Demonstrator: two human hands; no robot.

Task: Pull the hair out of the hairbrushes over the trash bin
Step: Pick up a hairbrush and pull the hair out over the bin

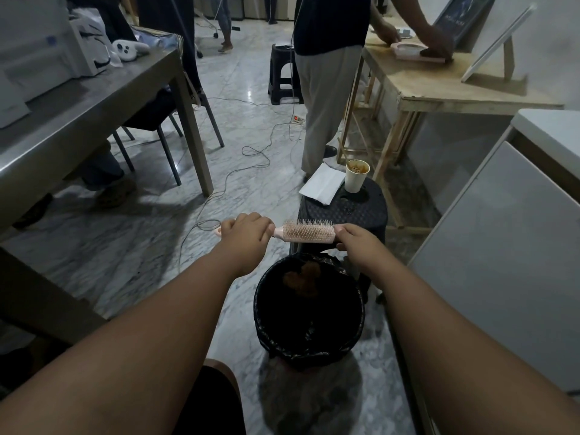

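I see the left grip (246, 230) curled tight round the handle of a pink hairbrush (306, 233). The right grip (357, 243) pinches the other end of the brush with its fingers and thumb. The brush is held flat in the air between the two, with its bristles pointing up and away from me. It is up above the far edge of the trash bin (262, 312). I cannot tell if any hair is stuck in the bristles.

The bin stands on the marble floor (131, 262) and has a black bag in it. A brown clump of hair (301, 276) lies inside, near the far side.

Just behind the bin is a black stool (348, 211). A paper cup (356, 175) and a white sheet of paper (321, 186) sit on top of it. Another person (326, 89) stands farther back, with their hands on a wooden counter (439, 89) at the right. A grey counter (94, 102) is at the left. Thin cables (251, 152) trail over the floor between them.
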